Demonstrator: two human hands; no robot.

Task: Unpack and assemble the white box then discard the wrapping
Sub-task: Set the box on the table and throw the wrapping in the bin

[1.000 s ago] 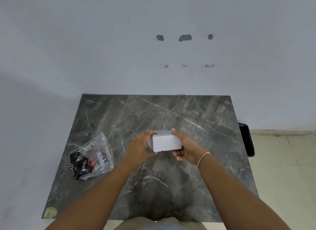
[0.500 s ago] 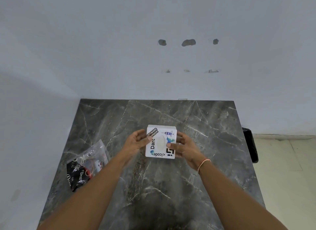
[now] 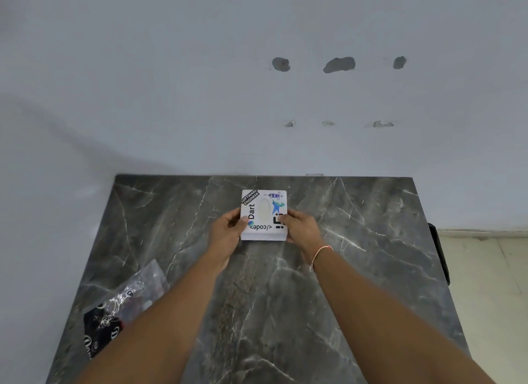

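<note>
The white box (image 3: 263, 212) rests on the dark marble table (image 3: 357, 240), near its far middle. Its top faces up and carries stickers and an oval opening. My left hand (image 3: 228, 230) grips the box's left side with the thumb on top. On the right side, my right hand (image 3: 300, 226) holds it, fingers laid over the near right corner. The clear plastic wrapping (image 3: 125, 306), with black and red printed material inside, lies crumpled at the table's near left, partly behind my left forearm.
A pale wall with several patched holes rises directly behind the table. A black object (image 3: 440, 255) stands against the table's right edge, over a light tiled floor (image 3: 491, 283).
The box was turned from its plain side to sticker side up, then carried away from me and set down farther back on the table. Both hands stayed on it.
</note>
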